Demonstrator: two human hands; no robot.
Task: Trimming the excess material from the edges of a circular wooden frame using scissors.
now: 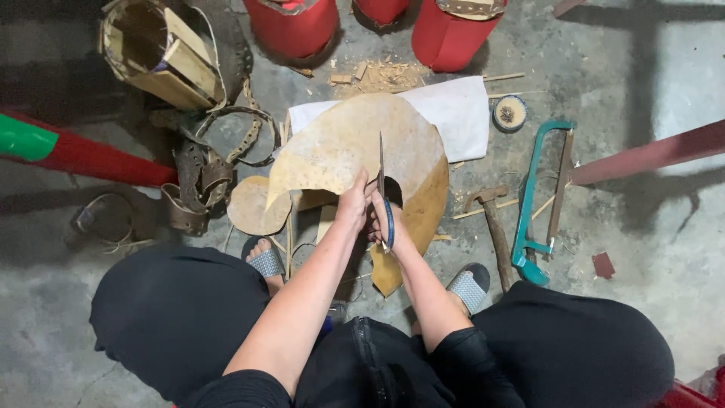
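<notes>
The left hand (352, 202) was closed on the edge of a large tan hide sheet (340, 147), which lay over the concrete floor (642, 249) between the person's feet. The right hand (393, 230) was wrapped around the blue handles of scissors (384, 193), blades upright against the sheet. A hammer (495, 223) and a green-framed hacksaw (532, 204) lay to the right, just beside each other

A sheet of hide (355, 151) was held between the hands — left hand (352, 202) at its edge, right hand (393, 230) beside it with scissors (385, 198). A hammer (495, 223) and a frame saw (536, 200) were laid to the right; drum shells (294, 26) were stood behind.
</notes>
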